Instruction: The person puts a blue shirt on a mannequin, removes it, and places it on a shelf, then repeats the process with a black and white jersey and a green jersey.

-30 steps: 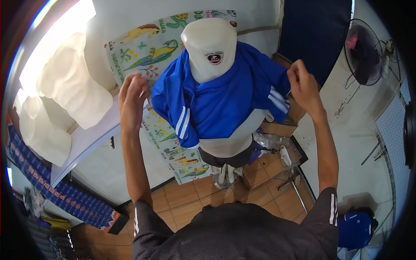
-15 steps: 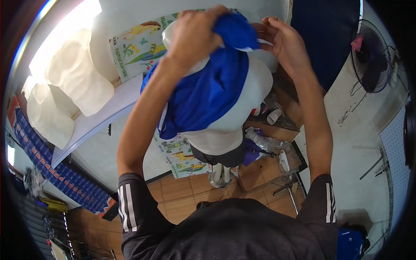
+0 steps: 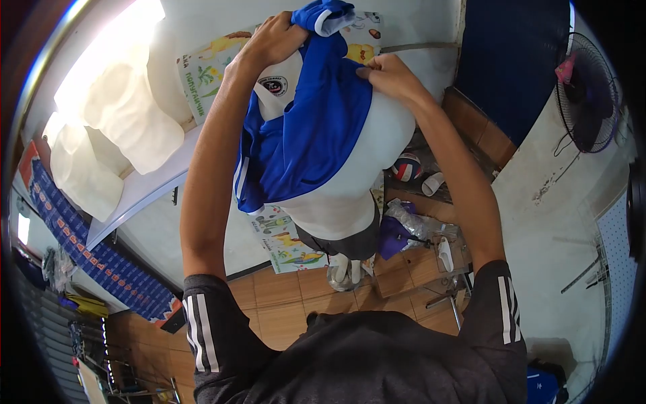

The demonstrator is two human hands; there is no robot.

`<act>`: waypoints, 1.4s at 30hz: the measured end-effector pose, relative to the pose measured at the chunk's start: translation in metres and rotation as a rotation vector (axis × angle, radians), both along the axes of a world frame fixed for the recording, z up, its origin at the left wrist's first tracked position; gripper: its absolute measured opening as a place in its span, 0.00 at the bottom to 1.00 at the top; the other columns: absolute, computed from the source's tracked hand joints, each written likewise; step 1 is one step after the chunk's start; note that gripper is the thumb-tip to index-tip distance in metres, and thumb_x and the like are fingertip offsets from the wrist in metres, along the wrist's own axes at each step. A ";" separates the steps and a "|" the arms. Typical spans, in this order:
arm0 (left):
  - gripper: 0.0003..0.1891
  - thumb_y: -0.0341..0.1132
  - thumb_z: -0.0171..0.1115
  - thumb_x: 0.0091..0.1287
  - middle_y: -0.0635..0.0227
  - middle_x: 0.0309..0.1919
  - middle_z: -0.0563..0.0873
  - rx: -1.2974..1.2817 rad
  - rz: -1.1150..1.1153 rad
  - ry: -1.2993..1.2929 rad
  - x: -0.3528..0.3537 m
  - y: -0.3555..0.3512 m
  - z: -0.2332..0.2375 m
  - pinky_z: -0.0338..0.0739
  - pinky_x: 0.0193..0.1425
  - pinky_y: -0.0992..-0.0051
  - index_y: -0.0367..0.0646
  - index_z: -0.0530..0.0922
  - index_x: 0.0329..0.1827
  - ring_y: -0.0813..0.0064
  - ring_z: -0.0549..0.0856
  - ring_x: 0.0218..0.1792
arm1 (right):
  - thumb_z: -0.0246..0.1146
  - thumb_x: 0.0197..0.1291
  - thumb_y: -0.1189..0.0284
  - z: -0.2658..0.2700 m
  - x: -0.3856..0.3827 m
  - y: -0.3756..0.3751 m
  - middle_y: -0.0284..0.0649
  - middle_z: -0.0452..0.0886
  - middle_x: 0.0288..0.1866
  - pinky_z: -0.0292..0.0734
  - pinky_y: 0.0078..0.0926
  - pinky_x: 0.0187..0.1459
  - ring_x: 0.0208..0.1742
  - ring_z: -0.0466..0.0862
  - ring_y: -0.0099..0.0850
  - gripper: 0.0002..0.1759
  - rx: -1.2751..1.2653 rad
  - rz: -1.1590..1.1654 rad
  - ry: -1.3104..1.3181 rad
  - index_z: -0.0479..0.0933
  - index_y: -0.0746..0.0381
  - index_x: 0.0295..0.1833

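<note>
A blue shirt (image 3: 319,135) with white trim hangs partly over a white mannequin torso (image 3: 383,138), covering its left side and middle and leaving the right shoulder bare. My left hand (image 3: 276,42) is closed around the shirt near the mannequin's neck, where a bunched end with a white band sticks up. At the shirt's right edge, above the bare shoulder, the fingers of my right hand (image 3: 393,77) pinch the cloth. A round badge (image 3: 273,85) shows in the opening between the folds. Dark shorts (image 3: 343,241) cover the mannequin's hips.
Two pale torso forms (image 3: 138,114) stand on a white shelf (image 3: 145,195) at the left. Behind the mannequin hangs an illustrated poster (image 3: 208,74). A ball (image 3: 406,167) and a white cup (image 3: 433,183) lie on a low shelf at right. A fan (image 3: 589,94) is farther right.
My right hand has come down and inward to the shirt's edge, its fingers now closed. My left hand has shifted slightly left, and the bunched blue end has moved up and left.
</note>
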State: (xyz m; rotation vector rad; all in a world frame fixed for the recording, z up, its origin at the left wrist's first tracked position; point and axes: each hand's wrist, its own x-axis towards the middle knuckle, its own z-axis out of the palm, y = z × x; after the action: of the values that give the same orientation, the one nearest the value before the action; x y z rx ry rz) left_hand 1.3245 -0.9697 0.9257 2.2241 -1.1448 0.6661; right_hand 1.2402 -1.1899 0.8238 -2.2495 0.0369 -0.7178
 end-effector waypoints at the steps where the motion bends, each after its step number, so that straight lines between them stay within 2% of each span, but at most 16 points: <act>1: 0.26 0.49 0.51 0.59 0.39 0.44 0.86 0.016 -0.016 0.013 0.000 0.001 0.000 0.76 0.60 0.57 0.33 0.84 0.41 0.46 0.85 0.50 | 0.61 0.70 0.59 0.008 -0.006 0.006 0.36 0.83 0.34 0.75 0.25 0.44 0.38 0.82 0.25 0.21 0.032 -0.026 0.038 0.83 0.69 0.46; 4: 0.27 0.51 0.48 0.65 0.50 0.41 0.86 0.080 0.000 -0.023 0.014 0.002 -0.002 0.74 0.59 0.63 0.32 0.79 0.46 0.60 0.84 0.48 | 0.58 0.71 0.63 0.021 0.000 -0.007 0.36 0.83 0.38 0.76 0.26 0.46 0.41 0.81 0.26 0.17 0.310 -0.004 0.202 0.81 0.67 0.50; 7: 0.25 0.48 0.50 0.68 0.51 0.46 0.86 0.003 0.109 -0.064 0.029 -0.002 -0.007 0.73 0.63 0.65 0.32 0.80 0.50 0.62 0.84 0.52 | 0.55 0.71 0.64 0.024 -0.004 -0.005 0.34 0.80 0.38 0.73 0.25 0.42 0.38 0.78 0.25 0.13 0.773 0.249 0.106 0.78 0.63 0.46; 8: 0.26 0.47 0.49 0.68 0.45 0.53 0.82 0.022 0.128 -0.044 0.032 -0.004 -0.008 0.71 0.67 0.63 0.30 0.78 0.55 0.56 0.80 0.58 | 0.55 0.71 0.65 0.026 -0.008 -0.006 0.34 0.79 0.38 0.73 0.25 0.40 0.37 0.78 0.25 0.11 0.893 0.334 0.097 0.77 0.62 0.44; 10: 0.30 0.44 0.47 0.68 0.35 0.66 0.74 0.066 0.160 -0.004 0.027 -0.006 -0.006 0.67 0.74 0.58 0.26 0.73 0.63 0.44 0.73 0.70 | 0.56 0.69 0.68 0.026 -0.007 -0.009 0.39 0.82 0.48 0.76 0.29 0.50 0.47 0.81 0.26 0.13 0.662 0.376 0.132 0.78 0.62 0.54; 12: 0.31 0.45 0.47 0.68 0.34 0.67 0.73 0.086 0.147 -0.019 0.024 -0.007 -0.003 0.66 0.74 0.58 0.24 0.72 0.64 0.44 0.72 0.70 | 0.58 0.68 0.73 0.025 -0.013 -0.005 0.43 0.83 0.54 0.76 0.32 0.55 0.52 0.82 0.29 0.16 0.290 0.221 0.130 0.77 0.62 0.59; 15: 0.33 0.47 0.47 0.68 0.34 0.67 0.73 0.078 0.167 0.020 0.009 -0.007 0.001 0.66 0.75 0.58 0.24 0.71 0.65 0.44 0.71 0.71 | 0.59 0.65 0.79 -0.003 0.018 -0.023 0.47 0.83 0.58 0.75 0.31 0.55 0.52 0.82 0.32 0.22 -0.016 0.355 -0.076 0.74 0.64 0.65; 21: 0.34 0.48 0.49 0.67 0.35 0.66 0.74 0.031 0.188 0.083 -0.003 -0.003 0.001 0.67 0.75 0.57 0.27 0.70 0.68 0.44 0.72 0.71 | 0.62 0.65 0.79 0.001 0.004 -0.020 0.46 0.86 0.52 0.76 0.34 0.57 0.55 0.83 0.36 0.19 -0.180 0.264 -0.090 0.72 0.66 0.61; 28: 0.29 0.45 0.49 0.68 0.38 0.62 0.79 0.040 0.125 0.082 0.003 0.005 0.002 0.71 0.70 0.58 0.30 0.76 0.64 0.46 0.78 0.65 | 0.61 0.69 0.74 -0.038 -0.066 -0.073 0.41 0.76 0.60 0.74 0.32 0.62 0.60 0.78 0.29 0.15 -0.005 0.269 0.040 0.69 0.62 0.58; 30: 0.28 0.45 0.49 0.69 0.40 0.60 0.81 0.067 0.061 0.131 -0.004 0.009 0.007 0.73 0.68 0.59 0.32 0.77 0.63 0.49 0.80 0.63 | 0.63 0.69 0.70 -0.076 -0.088 -0.090 0.43 0.78 0.60 0.75 0.31 0.59 0.60 0.79 0.32 0.17 0.062 0.355 0.099 0.70 0.63 0.59; 32: 0.27 0.46 0.49 0.69 0.44 0.58 0.83 0.144 -0.068 0.180 -0.021 0.015 0.017 0.75 0.66 0.60 0.34 0.79 0.62 0.54 0.82 0.61 | 0.64 0.68 0.73 -0.121 -0.107 -0.092 0.43 0.80 0.56 0.76 0.30 0.58 0.58 0.81 0.30 0.18 -0.062 0.163 0.358 0.70 0.63 0.59; 35: 0.27 0.50 0.58 0.67 0.51 0.57 0.85 0.172 -0.191 0.111 0.010 0.005 0.010 0.76 0.65 0.62 0.38 0.79 0.61 0.58 0.83 0.59 | 0.62 0.65 0.79 -0.215 -0.122 -0.061 0.48 0.82 0.48 0.77 0.39 0.55 0.52 0.84 0.39 0.20 0.087 0.196 0.379 0.69 0.64 0.60; 36: 0.28 0.51 0.61 0.65 0.53 0.57 0.85 0.203 -0.178 0.025 0.010 0.004 0.008 0.76 0.66 0.63 0.39 0.79 0.61 0.59 0.83 0.59 | 0.62 0.64 0.80 -0.260 -0.116 -0.064 0.50 0.82 0.48 0.77 0.42 0.55 0.50 0.84 0.43 0.21 -0.096 0.079 0.475 0.68 0.65 0.62; 39: 0.36 0.54 0.76 0.54 0.56 0.60 0.83 0.246 -0.167 -0.089 0.001 0.009 0.005 0.73 0.70 0.63 0.41 0.79 0.62 0.59 0.81 0.62 | 0.62 0.64 0.80 -0.395 -0.105 -0.079 0.50 0.81 0.55 0.77 0.42 0.55 0.51 0.83 0.48 0.24 -0.090 -0.008 0.301 0.67 0.64 0.64; 41: 0.37 0.55 0.77 0.53 0.55 0.60 0.83 0.194 -0.247 -0.105 -0.007 0.015 0.007 0.72 0.71 0.63 0.41 0.79 0.62 0.59 0.80 0.63 | 0.62 0.66 0.75 -0.425 -0.103 -0.072 0.49 0.80 0.58 0.79 0.42 0.53 0.52 0.83 0.44 0.22 -0.115 -0.087 0.080 0.67 0.64 0.64; 42: 0.38 0.56 0.77 0.53 0.55 0.60 0.82 0.168 -0.286 -0.110 -0.008 0.019 0.007 0.71 0.72 0.63 0.41 0.79 0.62 0.58 0.80 0.63 | 0.62 0.68 0.72 -0.422 -0.103 -0.065 0.49 0.80 0.58 0.80 0.41 0.50 0.53 0.83 0.41 0.21 0.114 -0.095 0.174 0.68 0.64 0.63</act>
State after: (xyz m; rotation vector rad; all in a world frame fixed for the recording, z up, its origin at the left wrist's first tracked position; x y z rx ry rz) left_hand 1.3163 -0.9506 0.9325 2.1187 -1.5890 0.5965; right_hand 1.1371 -1.2549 0.4018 -2.2061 0.2638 -0.5529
